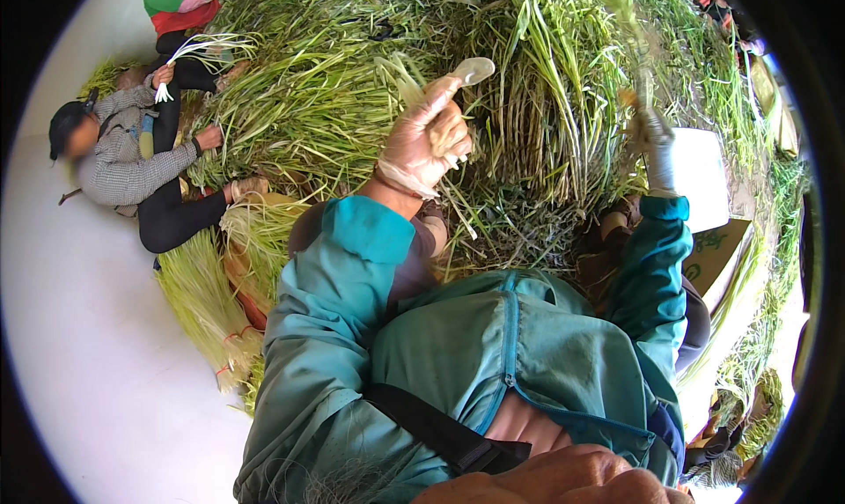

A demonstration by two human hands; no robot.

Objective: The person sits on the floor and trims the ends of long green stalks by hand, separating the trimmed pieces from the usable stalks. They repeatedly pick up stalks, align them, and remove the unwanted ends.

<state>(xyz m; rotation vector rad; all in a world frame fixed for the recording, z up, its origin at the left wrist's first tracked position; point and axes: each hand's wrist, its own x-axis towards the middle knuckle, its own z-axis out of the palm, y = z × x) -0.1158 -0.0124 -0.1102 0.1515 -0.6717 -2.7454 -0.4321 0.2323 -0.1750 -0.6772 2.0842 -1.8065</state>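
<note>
My left hand (430, 137), in a thin clear glove with a loose fingertip, is closed in front of me. Pale green stalks (408, 85) stick out behind it, and short whitish ends show below the fingers. On the right, my right hand (650, 137) is blurred by motion and also gloved. Long leafy stalks (637, 35) run upward from it, blurred too, and its fingers seem closed around them. Between and beyond the hands lies a heap of long green stalks (554, 127) with brownish lower parts. Loose trimmings (521, 233) cover the ground between my legs.
A co-worker (132, 147) sits at the left wall holding white-ended stalks (198, 52); another person (181, 5) sits beyond. Bundles with red ties (211, 312) lie left of me. At right stand a white container (703, 174) and a cardboard box (719, 256).
</note>
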